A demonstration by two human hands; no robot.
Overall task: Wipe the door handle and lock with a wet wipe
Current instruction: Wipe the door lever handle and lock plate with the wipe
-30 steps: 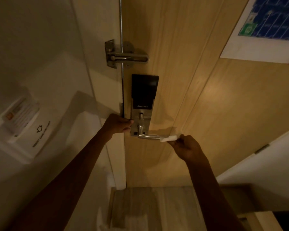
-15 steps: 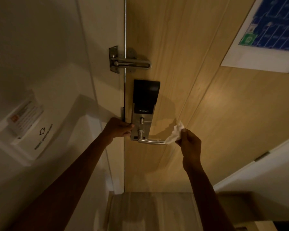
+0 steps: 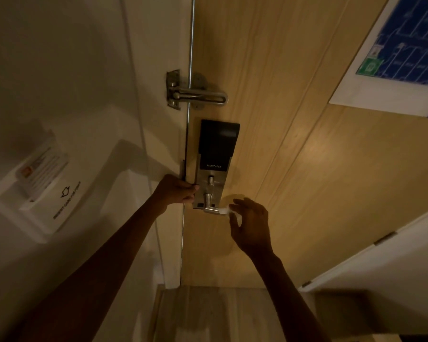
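One wipe [image 3: 223,210] is pressed on the free end of the single handle [image 3: 211,210], pinched by fingers of the right hand [image 3: 251,224] — the door [image 3: 294,169] edge beside the one lock [image 3: 214,164] is gripped by the left hand [image 3: 177,191]. Handle wiping seems under way; next, strokes up over the lock are needed.

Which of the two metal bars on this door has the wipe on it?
The lower one: the lever handle under the black smart lock, where the right hand holds the white wet wipe at its end. The swing-bar guard above is untouched.
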